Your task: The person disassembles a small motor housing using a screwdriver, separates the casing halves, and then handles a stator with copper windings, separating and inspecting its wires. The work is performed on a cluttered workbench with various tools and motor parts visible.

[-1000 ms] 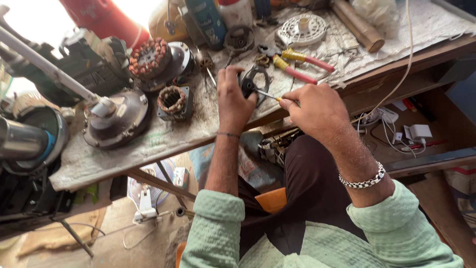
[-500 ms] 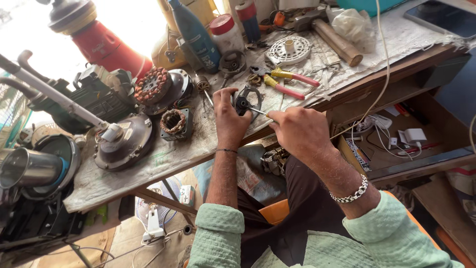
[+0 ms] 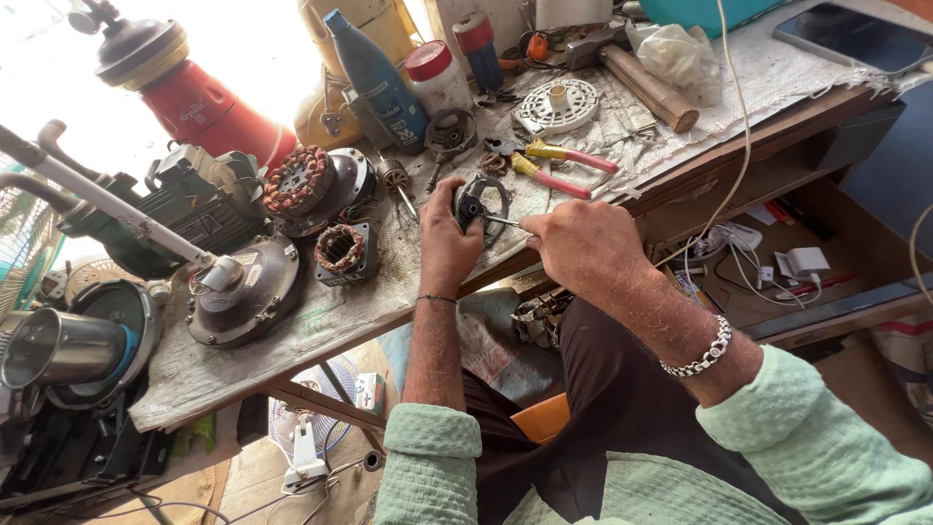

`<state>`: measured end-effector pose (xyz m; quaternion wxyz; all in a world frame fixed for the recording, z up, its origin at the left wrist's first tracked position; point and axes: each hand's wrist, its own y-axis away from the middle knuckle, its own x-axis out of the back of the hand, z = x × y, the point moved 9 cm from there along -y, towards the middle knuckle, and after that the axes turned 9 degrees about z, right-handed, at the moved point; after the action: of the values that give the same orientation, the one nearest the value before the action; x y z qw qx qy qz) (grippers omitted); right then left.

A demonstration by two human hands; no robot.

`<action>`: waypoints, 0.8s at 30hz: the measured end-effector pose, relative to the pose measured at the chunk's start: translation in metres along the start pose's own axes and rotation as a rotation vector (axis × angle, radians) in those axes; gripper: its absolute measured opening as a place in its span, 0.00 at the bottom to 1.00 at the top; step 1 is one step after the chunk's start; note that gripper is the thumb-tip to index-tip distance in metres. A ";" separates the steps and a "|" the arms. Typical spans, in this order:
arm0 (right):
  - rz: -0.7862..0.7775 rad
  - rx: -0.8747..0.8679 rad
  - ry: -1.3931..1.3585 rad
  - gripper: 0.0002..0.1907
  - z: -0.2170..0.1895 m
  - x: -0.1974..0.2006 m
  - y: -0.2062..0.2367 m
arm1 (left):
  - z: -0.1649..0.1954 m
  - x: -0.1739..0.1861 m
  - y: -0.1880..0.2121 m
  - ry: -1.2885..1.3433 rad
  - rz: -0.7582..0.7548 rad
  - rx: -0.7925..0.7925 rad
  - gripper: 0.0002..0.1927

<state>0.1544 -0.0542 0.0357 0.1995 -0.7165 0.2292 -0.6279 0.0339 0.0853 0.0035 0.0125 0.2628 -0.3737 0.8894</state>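
Round metal bracket (image 3: 483,207), dark, ring-shaped with spokes and a hub, sits on the workbench (image 3: 292,326) near its front edge. Left hand (image 3: 445,243) closed around the bracket's near-left rim, thumb on it, pinning it so it can't spin or slide. Right hand (image 3: 583,248) curled in a fist on a thin screwdriver (image 3: 503,222); shaft runs level to the left with its tip at the hub, so the grip looks set for turning. Silver chain bracelet on the right wrist, pale green sleeves on both arms.

Just behind the bracket: pliers (image 3: 549,167) with red and yellow handles, lying flat, within easy reach. White round grille (image 3: 557,106) further back, wooden-handled hammer (image 3: 637,73) beside it. Left of the hands: small copper coil block (image 3: 342,251), larger wound stator (image 3: 296,181), domed metal housing (image 3: 248,292). Blue bottle (image 3: 374,78) and red-capped jar (image 3: 437,76) stand upright at the back. Under-shelf on the right holds white chargers and cables.
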 end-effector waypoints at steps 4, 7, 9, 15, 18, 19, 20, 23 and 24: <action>0.036 0.038 0.030 0.12 -0.004 0.001 0.001 | -0.004 -0.002 0.002 0.013 -0.013 0.052 0.28; 0.023 0.077 0.051 0.10 -0.005 -0.002 0.001 | -0.002 -0.001 0.000 0.023 0.002 0.030 0.28; 0.052 0.159 0.113 0.08 -0.010 0.000 0.001 | 0.001 0.000 0.000 0.028 0.016 0.006 0.28; 0.059 0.270 0.179 0.11 -0.012 0.005 0.003 | 0.002 0.000 -0.001 0.004 0.003 0.016 0.27; -0.065 0.078 0.037 0.14 0.008 -0.007 0.001 | 0.009 0.002 -0.002 0.016 0.036 -0.086 0.28; -0.107 -0.013 -0.036 0.15 0.016 -0.013 0.000 | 0.004 -0.001 -0.004 0.020 0.008 -0.040 0.28; -0.108 -0.058 -0.144 0.14 0.020 -0.016 -0.003 | 0.000 -0.005 -0.006 0.024 -0.024 0.005 0.27; -0.128 -0.217 -0.392 0.15 0.035 -0.024 -0.009 | -0.003 -0.007 -0.005 0.012 -0.050 0.030 0.27; -0.158 -0.276 -0.420 0.15 0.040 -0.027 -0.009 | -0.001 -0.007 -0.005 0.009 -0.043 0.016 0.27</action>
<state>0.1916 -0.0314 0.0133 0.0934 -0.8672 0.2098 -0.4418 0.0406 0.0909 0.0033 0.0311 0.2667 -0.3611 0.8930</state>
